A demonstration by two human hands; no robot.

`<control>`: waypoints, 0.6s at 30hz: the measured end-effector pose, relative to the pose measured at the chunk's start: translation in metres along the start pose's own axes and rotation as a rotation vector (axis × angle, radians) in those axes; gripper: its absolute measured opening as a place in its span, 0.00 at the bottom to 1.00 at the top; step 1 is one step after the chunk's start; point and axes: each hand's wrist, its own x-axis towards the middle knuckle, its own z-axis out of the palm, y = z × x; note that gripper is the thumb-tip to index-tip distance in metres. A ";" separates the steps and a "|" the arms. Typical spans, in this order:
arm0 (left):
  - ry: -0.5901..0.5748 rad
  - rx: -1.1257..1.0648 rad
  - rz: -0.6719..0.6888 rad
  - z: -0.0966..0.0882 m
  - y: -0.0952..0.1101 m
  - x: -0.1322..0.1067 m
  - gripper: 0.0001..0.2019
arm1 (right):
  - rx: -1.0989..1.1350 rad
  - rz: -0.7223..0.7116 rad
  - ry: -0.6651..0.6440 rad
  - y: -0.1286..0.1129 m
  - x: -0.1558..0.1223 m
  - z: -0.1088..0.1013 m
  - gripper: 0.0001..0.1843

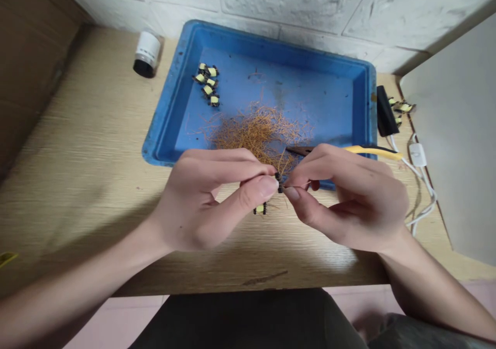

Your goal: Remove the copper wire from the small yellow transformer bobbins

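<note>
My left hand (205,199) and my right hand (344,199) meet over the near rim of a blue plastic tray (271,36). Both pinch a small black-and-yellow transformer bobbin (278,183) between thumb and forefinger. A tangle of fine copper wire (258,135) lies in the tray just beyond my fingertips. Several similar bobbins (206,83) sit together at the tray's left side. Another bobbin (260,209) lies on the desk below my left hand. Yellow-handled pliers (372,151) rest across the tray's right rim, partly hidden behind my right hand.
The tray stands on a light wooden desk (77,158) against a white wall. A black-capped white cylinder (147,54) lies to its left. To the right are a black box (386,110), more bobbins (401,106), and a white cable with an inline switch (417,154).
</note>
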 end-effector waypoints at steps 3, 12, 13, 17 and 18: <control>-0.002 0.026 0.007 -0.001 -0.001 0.000 0.11 | -0.040 -0.011 -0.014 0.001 0.001 -0.002 0.07; -0.003 0.054 -0.008 -0.001 -0.002 0.000 0.09 | -0.089 -0.020 -0.074 0.002 0.000 -0.011 0.08; -0.009 0.059 0.002 0.000 -0.002 0.000 0.09 | -0.072 -0.011 -0.082 0.001 0.000 -0.011 0.08; -0.003 0.054 0.031 0.000 -0.003 0.000 0.07 | -0.028 0.017 -0.104 0.000 0.001 -0.012 0.08; -0.005 0.059 0.033 0.000 -0.003 0.000 0.07 | -0.024 0.023 -0.106 0.000 0.001 -0.012 0.09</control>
